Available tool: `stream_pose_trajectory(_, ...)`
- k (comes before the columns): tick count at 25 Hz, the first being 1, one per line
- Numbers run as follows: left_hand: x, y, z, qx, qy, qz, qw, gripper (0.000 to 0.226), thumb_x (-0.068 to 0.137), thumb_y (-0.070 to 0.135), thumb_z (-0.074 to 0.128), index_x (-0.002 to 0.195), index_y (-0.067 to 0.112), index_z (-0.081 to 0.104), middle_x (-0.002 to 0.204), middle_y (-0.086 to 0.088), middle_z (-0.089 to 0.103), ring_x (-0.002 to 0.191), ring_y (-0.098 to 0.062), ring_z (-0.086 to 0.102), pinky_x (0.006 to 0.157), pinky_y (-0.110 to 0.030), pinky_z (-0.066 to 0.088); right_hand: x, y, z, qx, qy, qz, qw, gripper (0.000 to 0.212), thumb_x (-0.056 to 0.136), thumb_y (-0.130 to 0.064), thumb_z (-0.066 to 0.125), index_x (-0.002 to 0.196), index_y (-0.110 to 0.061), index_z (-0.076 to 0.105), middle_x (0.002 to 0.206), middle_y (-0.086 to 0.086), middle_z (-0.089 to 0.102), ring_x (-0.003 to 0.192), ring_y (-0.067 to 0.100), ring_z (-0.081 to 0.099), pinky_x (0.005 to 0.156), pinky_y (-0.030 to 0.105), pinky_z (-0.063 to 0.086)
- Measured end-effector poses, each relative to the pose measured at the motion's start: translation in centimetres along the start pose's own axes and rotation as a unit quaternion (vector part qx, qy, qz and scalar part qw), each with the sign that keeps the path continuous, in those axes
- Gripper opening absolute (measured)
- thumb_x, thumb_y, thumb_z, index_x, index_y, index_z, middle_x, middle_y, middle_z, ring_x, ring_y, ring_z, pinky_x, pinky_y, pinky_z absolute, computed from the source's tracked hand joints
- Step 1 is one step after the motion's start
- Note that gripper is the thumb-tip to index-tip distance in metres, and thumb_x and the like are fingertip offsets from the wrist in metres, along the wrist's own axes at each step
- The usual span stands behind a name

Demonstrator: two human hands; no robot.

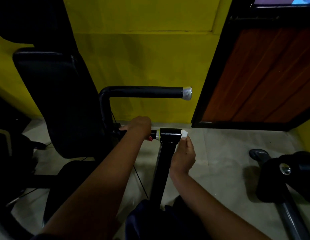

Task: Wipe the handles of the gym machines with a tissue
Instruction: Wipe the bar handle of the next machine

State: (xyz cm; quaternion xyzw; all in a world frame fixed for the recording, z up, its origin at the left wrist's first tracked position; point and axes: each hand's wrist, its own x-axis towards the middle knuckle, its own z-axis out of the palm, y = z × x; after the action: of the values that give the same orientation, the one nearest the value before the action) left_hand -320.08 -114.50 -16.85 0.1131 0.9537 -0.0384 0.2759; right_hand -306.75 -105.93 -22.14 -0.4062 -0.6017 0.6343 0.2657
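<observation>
A black machine arm (163, 163) rises from the bottom centre to a short black cross tube (169, 134) with a silver collar. My right hand (183, 156) pinches a small white tissue (184, 133) and presses it on the right end of that tube. My left hand (139, 125) grips the handle left of the collar, fingers curled round it; most of that handle is hidden. Above, a long black handle (143, 91) with a silver end cap (187, 93) juts right from a bent tube.
A black padded backrest (52, 94) stands at the left against the yellow wall (150, 49). A brown wooden door (265, 80) is at the right. Another machine's dark pad and grey tube (285, 179) sit at the lower right on the pale floor.
</observation>
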Motion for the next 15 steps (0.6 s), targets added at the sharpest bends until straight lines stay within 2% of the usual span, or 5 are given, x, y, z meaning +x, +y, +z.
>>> stream_pose_trajectory(4, 0.2, -0.1, 0.3, 0.014, 0.007, 0.012, 1.0, 0.048, 0.071, 0.042, 0.083, 0.11, 0.019, 0.07, 0.116, -0.01, 0.065, 0.107, -0.035, 0.06, 0.091, -0.061, 0.049, 2.2, 1.9, 0.6, -0.138, -0.077, -0.313, 0.936, 0.027, 0.098, -0.014, 0.052, 0.12, -0.006, 0.066, 0.129, 0.011, 0.061, 0.126, 0.019, 0.052, 0.107, 0.023, 0.039)
stream_pose_trajectory(7, 0.2, 0.0, 0.0, 0.007, 0.0, -0.002, 1.0, 0.05, 0.07, 0.041, 0.084, 0.113, 0.019, 0.07, 0.119, -0.01, 0.063, 0.112, -0.037, 0.058, 0.091, -0.063, 0.048, 5.1, 1.6, 0.5, -0.303, -0.15, -0.488, 0.805, 0.029, 0.097, -0.012, 0.048, 0.119, -0.005, 0.064, 0.122, 0.013, 0.063, 0.125, 0.033, 0.051, 0.114, 0.045, 0.029)
stream_pose_trajectory(11, -0.1, 0.0, -0.1, 0.007, -0.006, 0.002, 1.0, 0.048, 0.074, 0.042, 0.082, 0.113, 0.018, 0.068, 0.121, -0.009, 0.061, 0.113, -0.038, 0.055, 0.093, -0.065, 0.045, 7.7, 1.8, -2.6, -0.316, -0.266, -0.627, 0.661, 0.037, 0.099, -0.012, 0.046, 0.134, -0.004, 0.055, 0.141, 0.013, 0.051, 0.136, 0.028, 0.042, 0.116, 0.044, 0.026)
stream_pose_trajectory(13, -0.3, -0.1, 0.1, -0.01, -0.007, -0.008, 1.0, 0.045, 0.077, 0.037, 0.08, 0.116, 0.019, 0.066, 0.124, -0.008, 0.058, 0.117, -0.037, 0.052, 0.095, -0.071, 0.038, 8.4, 2.0, -4.0, -0.316, -0.269, -0.625, 0.661, 0.038, 0.097, -0.01, 0.049, 0.134, -0.003, 0.054, 0.143, 0.013, 0.049, 0.137, 0.026, 0.041, 0.116, 0.043, 0.026)
stream_pose_trajectory(15, -1.1, 0.2, 0.1, -0.013, -0.009, -0.022, 1.0, 0.046, 0.078, 0.036, 0.079, 0.119, 0.02, 0.065, 0.125, -0.009, 0.056, 0.121, -0.037, 0.05, 0.094, -0.075, 0.033, 7.9, 1.7, -2.8, -0.324, -0.234, -0.579, 0.711, 0.032, 0.097, -0.013, 0.047, 0.124, -0.003, 0.062, 0.13, 0.013, 0.059, 0.125, 0.027, 0.052, 0.112, 0.044, 0.033)
